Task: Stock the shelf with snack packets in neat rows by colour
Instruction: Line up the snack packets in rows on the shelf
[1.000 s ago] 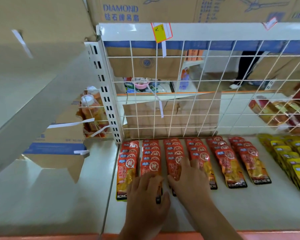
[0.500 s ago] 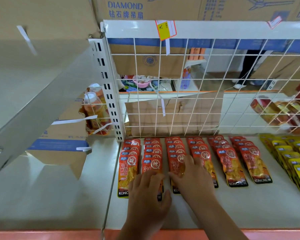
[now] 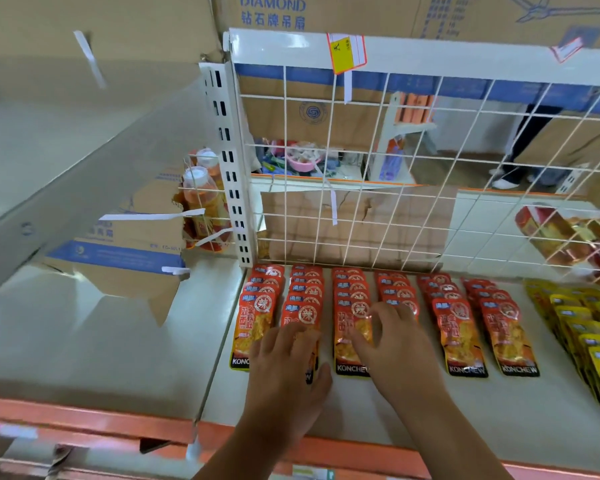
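Several rows of red snack packets [image 3: 459,327] lie flat on the white shelf [image 3: 499,410], running back to the wire grid. Rows of yellow packets [image 3: 589,327] lie to their right. My left hand [image 3: 284,375] rests palm down on the front packet of the second red row [image 3: 302,313], fingers straight. My right hand [image 3: 395,348] lies over the third red row [image 3: 350,327] and the fourth, with bent fingertips touching the packets. The front packet of the fourth row is hidden under this hand. The first red row [image 3: 255,317] lies beside my left hand.
A white wire grid [image 3: 361,216] backs the shelf, with a slotted upright post [image 3: 229,168] at its left. A torn cardboard box [image 3: 118,265] and orange bottles [image 3: 201,195] sit left of the post. An orange lip [image 3: 84,417] edges the shelf front. Bare shelf lies in front of the packets.
Both hands stay on the second to fourth red rows. My right hand has shifted slightly right, uncovering more of the third row's front packet.
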A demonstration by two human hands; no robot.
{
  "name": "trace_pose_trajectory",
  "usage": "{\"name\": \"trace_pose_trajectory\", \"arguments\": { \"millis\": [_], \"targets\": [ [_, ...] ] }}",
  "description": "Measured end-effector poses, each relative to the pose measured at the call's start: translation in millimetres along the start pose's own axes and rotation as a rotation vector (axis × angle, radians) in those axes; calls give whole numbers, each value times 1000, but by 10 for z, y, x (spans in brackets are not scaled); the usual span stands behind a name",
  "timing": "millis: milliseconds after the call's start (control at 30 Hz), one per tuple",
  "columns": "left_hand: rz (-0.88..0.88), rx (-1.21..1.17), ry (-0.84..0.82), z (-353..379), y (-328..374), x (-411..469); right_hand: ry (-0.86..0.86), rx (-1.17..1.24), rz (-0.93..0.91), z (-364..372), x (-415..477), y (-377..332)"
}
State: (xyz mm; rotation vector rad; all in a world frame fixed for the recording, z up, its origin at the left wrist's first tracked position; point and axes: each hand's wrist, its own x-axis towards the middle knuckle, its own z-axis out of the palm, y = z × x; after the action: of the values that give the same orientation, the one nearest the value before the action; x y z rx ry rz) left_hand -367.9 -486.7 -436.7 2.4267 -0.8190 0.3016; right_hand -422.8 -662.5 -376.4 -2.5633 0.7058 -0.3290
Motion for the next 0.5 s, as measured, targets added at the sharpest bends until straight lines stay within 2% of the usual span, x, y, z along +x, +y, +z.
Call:
{"name": "trace_pose_trajectory", "arguments": {
  "millis": [333,500],
  "targets": [
    [-125,88,91,-294,651,170,-17,71,-219,-437,-159,226],
    [-95,136,218,-701,1107,281,-8,96,-333,-896,-198,204]
  ]
}}
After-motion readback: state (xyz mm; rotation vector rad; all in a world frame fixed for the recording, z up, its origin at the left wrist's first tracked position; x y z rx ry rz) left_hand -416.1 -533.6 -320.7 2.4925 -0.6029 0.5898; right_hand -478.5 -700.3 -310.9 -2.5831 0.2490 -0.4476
